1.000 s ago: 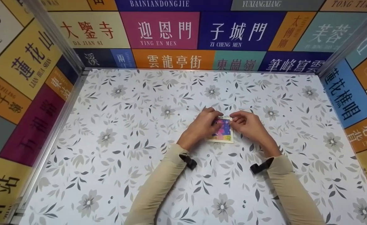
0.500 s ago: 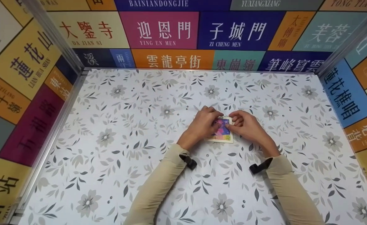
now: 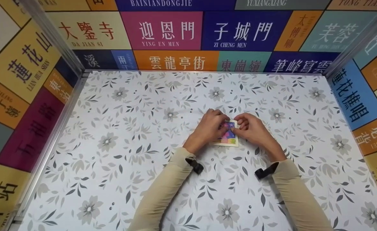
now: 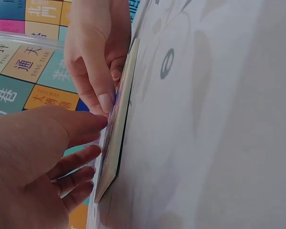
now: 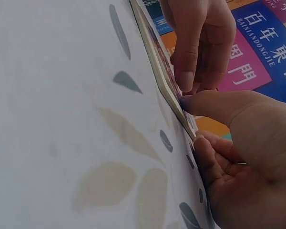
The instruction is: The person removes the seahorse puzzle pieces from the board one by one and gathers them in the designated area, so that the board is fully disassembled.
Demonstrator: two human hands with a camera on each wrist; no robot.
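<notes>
A small flat picture board (image 3: 229, 141) lies on the table, with a cream border and a blue, pink and yellow picture. My left hand (image 3: 209, 126) is at its left side, the thumb on the picture and the other fingers bent around the far left edge. From the right, my right hand (image 3: 252, 128) reaches over the border. Its thumb (image 5: 205, 101) presses on the picture while the index finger curls at the edge. In the left wrist view both thumb tips meet close together on the board (image 4: 117, 148). Much of the picture's left half is hidden by my left hand.
White cloth with grey flowers and leaves covers the table (image 3: 119, 179). Panels with coloured blocks and large characters form a back wall (image 3: 166, 32) and both sides. A black wrist strap (image 3: 194, 166) sits at each beige cuff.
My right thumb has slid left from the board's right border onto the picture, nearer the left thumb. The left hand keeps its place, and the board lies about where it was.
</notes>
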